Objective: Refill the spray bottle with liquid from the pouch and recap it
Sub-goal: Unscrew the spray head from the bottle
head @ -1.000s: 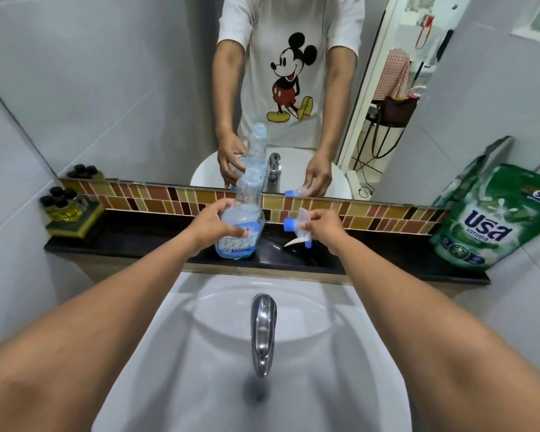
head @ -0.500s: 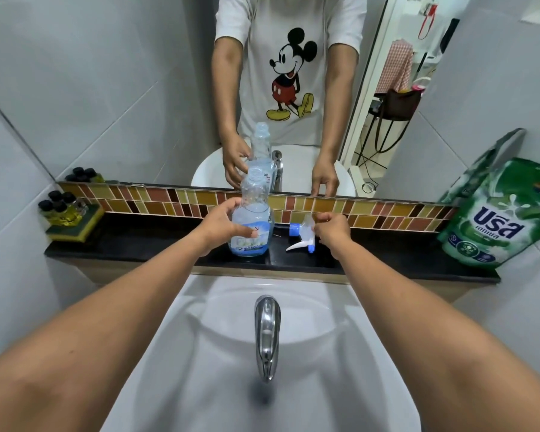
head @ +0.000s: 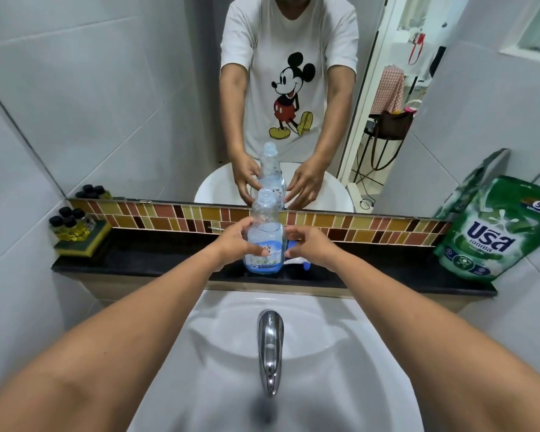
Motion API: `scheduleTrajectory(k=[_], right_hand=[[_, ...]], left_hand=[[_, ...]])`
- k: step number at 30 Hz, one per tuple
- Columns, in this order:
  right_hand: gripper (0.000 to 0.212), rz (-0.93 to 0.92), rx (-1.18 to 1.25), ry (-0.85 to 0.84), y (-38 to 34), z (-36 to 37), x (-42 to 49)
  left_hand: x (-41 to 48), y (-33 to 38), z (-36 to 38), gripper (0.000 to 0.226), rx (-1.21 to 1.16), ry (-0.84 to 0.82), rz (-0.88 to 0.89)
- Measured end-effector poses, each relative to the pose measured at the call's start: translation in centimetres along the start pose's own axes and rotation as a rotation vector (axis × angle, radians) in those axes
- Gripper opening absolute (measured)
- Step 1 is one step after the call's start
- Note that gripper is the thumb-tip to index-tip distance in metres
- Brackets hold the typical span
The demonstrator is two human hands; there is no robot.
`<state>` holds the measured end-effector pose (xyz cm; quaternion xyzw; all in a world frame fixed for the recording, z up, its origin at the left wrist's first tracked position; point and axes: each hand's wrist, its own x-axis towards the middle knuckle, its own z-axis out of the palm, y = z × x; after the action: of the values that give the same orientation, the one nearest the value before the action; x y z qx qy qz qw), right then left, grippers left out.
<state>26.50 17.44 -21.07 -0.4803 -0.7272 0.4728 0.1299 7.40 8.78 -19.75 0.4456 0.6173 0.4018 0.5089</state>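
The clear spray bottle (head: 265, 226) stands uncapped on the black ledge (head: 144, 260) just behind the sink, with a little blue liquid at its bottom. My left hand (head: 236, 243) grips its lower body from the left. On the bottle's right side my right hand (head: 310, 246) hovers with fingers apart, holding nothing. The blue and white spray head (head: 296, 260) lies on the ledge, mostly hidden under my right hand. Far right on the ledge, the green refill pouch (head: 496, 232) leans against the wall.
A white sink (head: 340, 385) with a chrome tap (head: 270, 347) lies below the ledge. Small black-capped bottles (head: 70, 224) sit on a yellow sponge at the ledge's left end. A mirror above the tile strip (head: 371, 227) reflects a person and the bottle.
My right hand set the spray head down on the ledge, let it go and moved left toward the bottle. My left hand kept hold of the bottle.
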Motion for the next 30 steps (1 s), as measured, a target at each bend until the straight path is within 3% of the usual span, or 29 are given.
scheduleTrajectory(k=[6, 12, 22, 30], right_hand=[[0.046, -0.014, 0.03, 0.021, -0.4, 0.4, -1.1], [0.045, 0.018, 0.059, 0.061, -0.6, 0.7, -1.7], [0.054, 0.071, 0.054, 0.146, -0.6, 1.2, -2.5], [0.045, 0.103, -0.048, 0.297, -1.4, 0.4, -6.1]], left_hand=[[0.2, -0.7, -0.4, 0.086, 0.038, 0.018, -0.007], [-0.3, -2.3, -1.3, 0.046, 0.066, 0.136, -0.034], [0.1, -3.1, -1.8, 0.057, 0.136, 0.175, -0.076], [-2.8, -2.4, -1.9, 0.024, 0.401, 0.236, -0.051]])
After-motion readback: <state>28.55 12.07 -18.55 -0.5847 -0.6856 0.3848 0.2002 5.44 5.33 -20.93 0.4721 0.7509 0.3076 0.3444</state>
